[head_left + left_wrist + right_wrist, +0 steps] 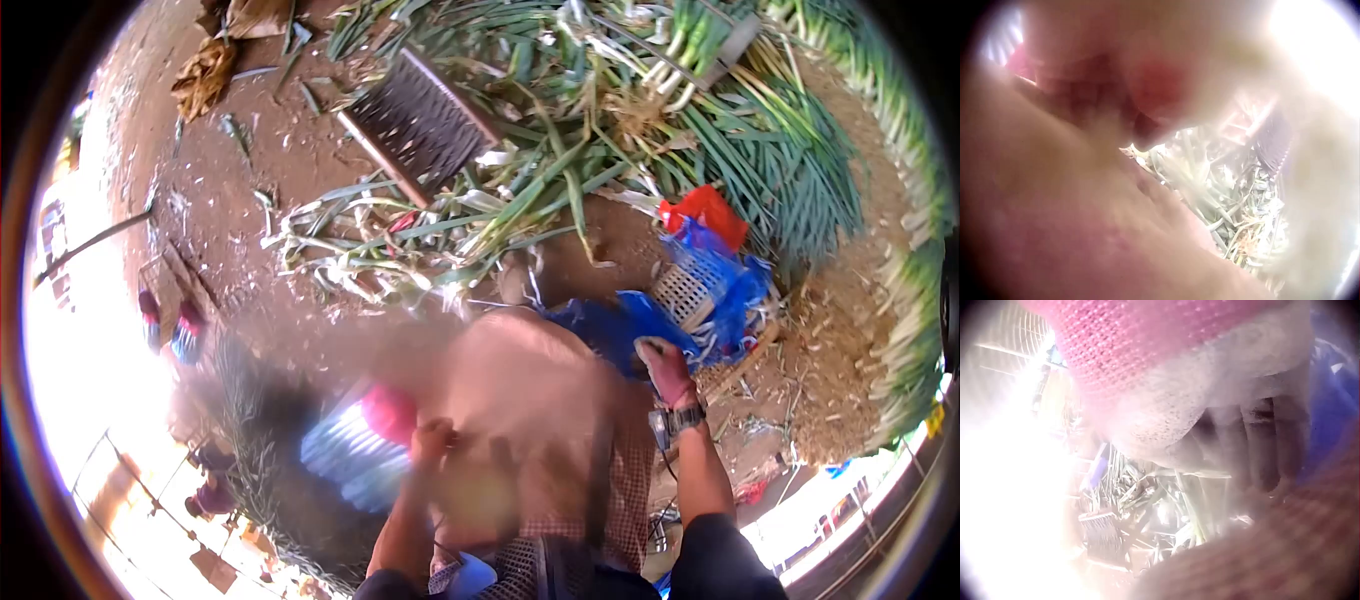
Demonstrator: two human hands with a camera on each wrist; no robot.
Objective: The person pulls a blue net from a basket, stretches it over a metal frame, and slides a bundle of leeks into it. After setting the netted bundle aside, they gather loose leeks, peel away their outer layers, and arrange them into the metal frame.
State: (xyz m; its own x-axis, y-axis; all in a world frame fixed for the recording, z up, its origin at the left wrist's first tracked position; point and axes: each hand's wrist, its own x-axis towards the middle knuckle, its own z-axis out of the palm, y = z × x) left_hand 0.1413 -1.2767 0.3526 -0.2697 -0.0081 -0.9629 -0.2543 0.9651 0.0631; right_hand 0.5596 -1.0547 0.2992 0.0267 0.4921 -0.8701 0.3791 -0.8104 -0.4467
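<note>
My bare left hand (432, 440) is close over my lap, its fingers loosely bent, with nothing clear between them. In the left wrist view the left hand's fingers (1085, 94) are blurred. Beside it in the head view is a blurred pink and whitish-blue streaked thing (350, 450). My right hand (668, 372), in a pink knit glove (1141, 350) with a pale coated palm, is near my right knee. Its gloved fingers (1260, 444) are loosely bent and hold nothing visible. Blue plastic (735, 290) lies beside it over a white slatted basket (685, 295).
Spring onions (780, 170) and loose trimmings (440, 240) cover the dirt floor ahead. Among them stands a low woven stool (425, 125). A red bag (705, 215) lies behind the basket. More spring onions (910, 200) line the right side. Dark-red footwear (187, 330) shows at left.
</note>
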